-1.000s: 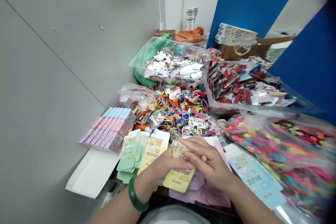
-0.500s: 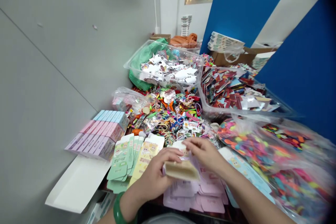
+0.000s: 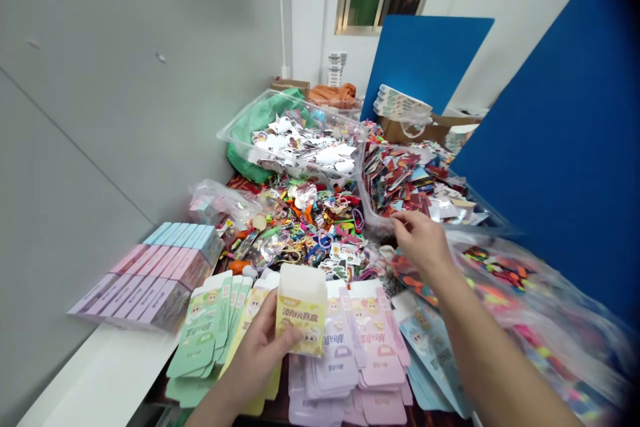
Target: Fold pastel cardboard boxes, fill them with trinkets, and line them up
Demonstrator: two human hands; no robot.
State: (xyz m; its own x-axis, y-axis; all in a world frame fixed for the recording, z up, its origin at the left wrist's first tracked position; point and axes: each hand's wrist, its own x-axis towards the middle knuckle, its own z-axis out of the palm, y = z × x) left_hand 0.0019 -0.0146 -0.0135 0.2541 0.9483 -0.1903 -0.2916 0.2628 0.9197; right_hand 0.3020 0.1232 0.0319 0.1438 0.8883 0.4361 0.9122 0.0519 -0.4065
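In my left hand [image 3: 257, 347] is a small yellow carton [image 3: 301, 313], held upright with its pale top flap raised and the thumb across its printed front. My right hand [image 3: 423, 240] reaches out over the near rim of a clear tub [image 3: 375, 219] of dark red and mixed card pieces [image 3: 400, 180]. Its fingers are loosely bent, thumb and forefinger a little apart, and nothing shows between them. Below the hands lie flat stacks of green cartons [image 3: 200, 333], purple cartons [image 3: 333, 360], pink cartons [image 3: 377, 340] and blue cartons [image 3: 430, 353].
Colourful small trinkets [image 3: 310, 227] are heaped mid-table. Behind them a clear tub [image 3: 235, 130] holds white cut-outs [image 3: 310, 143]. Finished-looking boxes [image 3: 160, 273] stand in rows at left by a grey wall [image 3: 100, 113]. Plastic bags of bright pieces [image 3: 530, 327] lie at right, under a blue panel [image 3: 550, 167].
My right hand has left the carton and moved right and forward to the tub's rim. My left hand has turned the carton upright, its front now toward me. The whole view has shifted.
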